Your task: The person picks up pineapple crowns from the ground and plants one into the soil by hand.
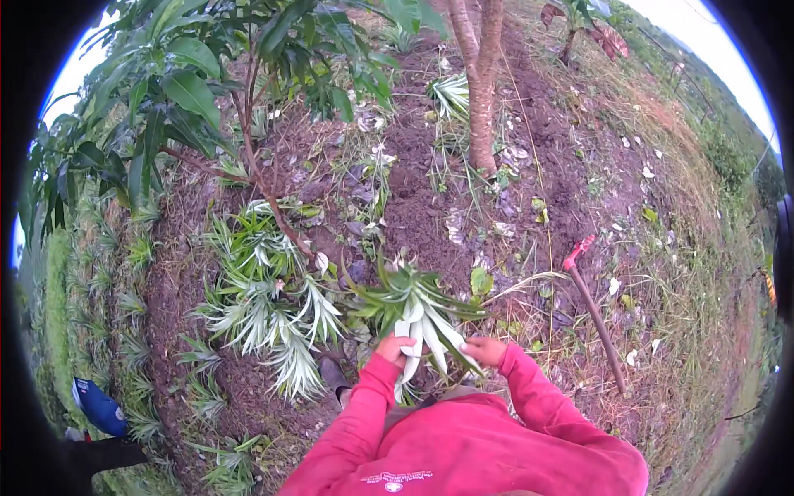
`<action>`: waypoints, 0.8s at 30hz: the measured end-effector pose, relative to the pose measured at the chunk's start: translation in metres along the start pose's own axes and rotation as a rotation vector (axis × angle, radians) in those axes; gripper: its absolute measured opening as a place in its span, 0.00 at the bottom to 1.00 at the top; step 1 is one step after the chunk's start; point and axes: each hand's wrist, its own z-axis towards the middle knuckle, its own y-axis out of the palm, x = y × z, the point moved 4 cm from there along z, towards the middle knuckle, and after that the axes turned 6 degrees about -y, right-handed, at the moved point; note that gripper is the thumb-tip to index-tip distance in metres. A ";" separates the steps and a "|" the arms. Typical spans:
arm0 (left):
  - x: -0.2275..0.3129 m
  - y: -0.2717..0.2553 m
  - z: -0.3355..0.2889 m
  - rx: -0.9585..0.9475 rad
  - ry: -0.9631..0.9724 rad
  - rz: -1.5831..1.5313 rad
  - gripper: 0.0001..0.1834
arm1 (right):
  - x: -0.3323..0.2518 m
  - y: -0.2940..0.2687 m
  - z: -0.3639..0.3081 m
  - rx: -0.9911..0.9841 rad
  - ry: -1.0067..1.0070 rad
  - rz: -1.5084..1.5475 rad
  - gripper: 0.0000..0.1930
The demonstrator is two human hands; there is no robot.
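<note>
In front of my body I hold a young pineapple plant (411, 289) with long pointed leaves, their pale undersides turned toward me. My left hand (395, 349) is closed on its leaves at the left side. On the other side, my right hand (485, 350) grips leaf ends between thumb and fingers. The fingertips are partly hidden by leaves. Just left of the held plant lies a heap of loose pineapple plants (277, 310), green and silvery, piled on the soil. The foot of the held plant cannot be made out.
A wooden-handled tool with a red head (595, 317) stands or lies to the right. A thin string (542, 178) runs along the dug soil. Ahead rise a tree trunk (481, 107) and a leafy branch (269, 186). Planted rows (132, 306) and a blue cap (101, 407) are at left.
</note>
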 end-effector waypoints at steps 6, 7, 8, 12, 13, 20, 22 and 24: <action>0.047 0.050 0.019 0.000 0.223 0.269 0.38 | 0.007 -0.085 -0.003 0.425 -0.330 0.154 0.26; 0.054 0.052 0.020 -0.027 0.259 0.300 0.38 | -0.009 -0.089 -0.001 0.453 -0.402 0.052 0.25; 0.059 0.077 0.013 -0.014 0.233 0.313 0.35 | -0.012 -0.095 0.004 0.357 -0.255 -0.038 0.28; 0.068 0.081 0.018 -0.044 0.297 0.344 0.29 | -0.026 -0.068 0.031 0.275 -0.405 0.232 0.26; 0.070 0.085 0.015 -0.037 0.310 0.348 0.28 | -0.037 -0.057 0.036 0.226 -0.420 0.222 0.28; 0.047 0.053 0.027 0.336 0.346 0.591 0.24 | -0.060 0.010 0.081 0.206 -0.270 0.774 0.28; 0.025 0.022 0.044 0.210 0.355 0.282 0.26 | -0.065 0.019 0.085 0.298 -0.408 0.715 0.30; 0.008 -0.001 0.054 0.167 0.324 0.161 0.24 | -0.050 0.027 0.095 0.374 -0.412 0.814 0.27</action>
